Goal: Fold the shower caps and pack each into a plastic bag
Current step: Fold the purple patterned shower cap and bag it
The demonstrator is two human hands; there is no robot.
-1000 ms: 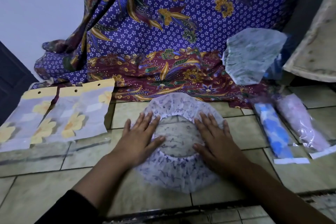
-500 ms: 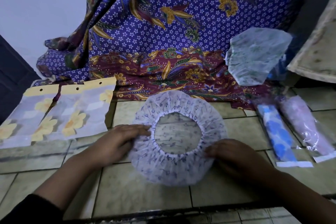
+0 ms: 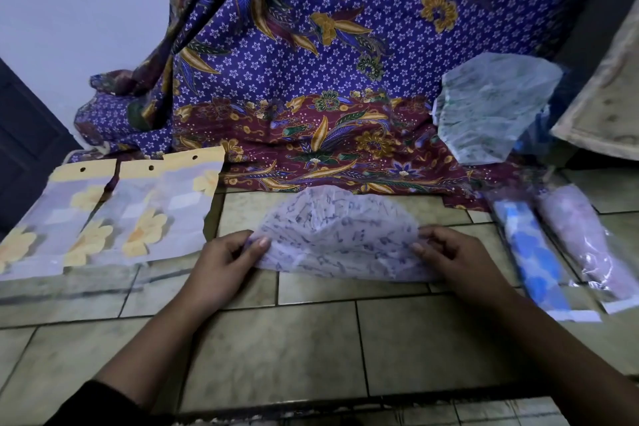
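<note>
A white shower cap with a dark print point(image 3: 340, 233) lies folded into a half circle on the tiled floor in front of me. My left hand point(image 3: 224, 263) pinches its left corner between thumb and fingers. At the right corner my right hand point(image 3: 456, 259) pinches the cap the same way. To the right lie two packed plastic bags, one holding a rolled blue cap point(image 3: 534, 254) and one a rolled pink cap point(image 3: 581, 235). Empty flower-printed plastic bags point(image 3: 114, 214) lie on the left.
A purple and maroon batik cloth point(image 3: 311, 86) hangs behind and spreads onto the floor. Another pale shower cap point(image 3: 491, 107) rests on it at the right. A beige cushion edge point(image 3: 608, 97) is at the far right. A dark door point(image 3: 24, 149) stands at the left.
The cap lay round and open a second ago, with my flat hands on it. Both hands took its edges and folded it in half; it is now a half circle.
</note>
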